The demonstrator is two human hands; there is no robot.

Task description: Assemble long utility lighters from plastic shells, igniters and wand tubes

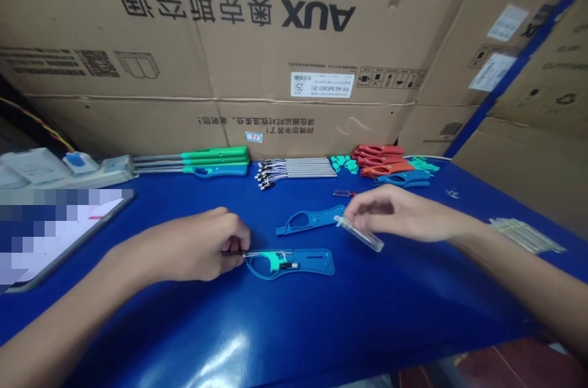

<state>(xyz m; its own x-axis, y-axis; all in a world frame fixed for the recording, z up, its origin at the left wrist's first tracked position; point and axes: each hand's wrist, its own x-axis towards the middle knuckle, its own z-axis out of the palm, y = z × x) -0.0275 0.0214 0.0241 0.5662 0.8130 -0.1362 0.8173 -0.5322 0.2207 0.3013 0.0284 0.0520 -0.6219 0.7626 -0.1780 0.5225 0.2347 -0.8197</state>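
My left hand [209, 244] pinches the rod end of a blue lighter half-shell [316, 262] lying on the blue table. A green trigger [274, 261] and a small black igniter part [289, 265] sit inside that shell. In my right hand [386, 213], between thumb and fingers, is a clear tube [362, 235] with a white tip at its left end, held above the table to the right of the shells. A second blue half-shell [307, 220], without parts in it, lies just behind the first one. The palm side of my left hand is hidden.
Behind stand green lighters [215, 158], metal rods with wires [303, 167], green triggers [344, 163], and red and blue shells [381, 161]. Clear tubes [526, 235] lie at the right. A tablet [68, 235] and power strip [108, 172] are at left; cardboard [257, 70] walls the back.
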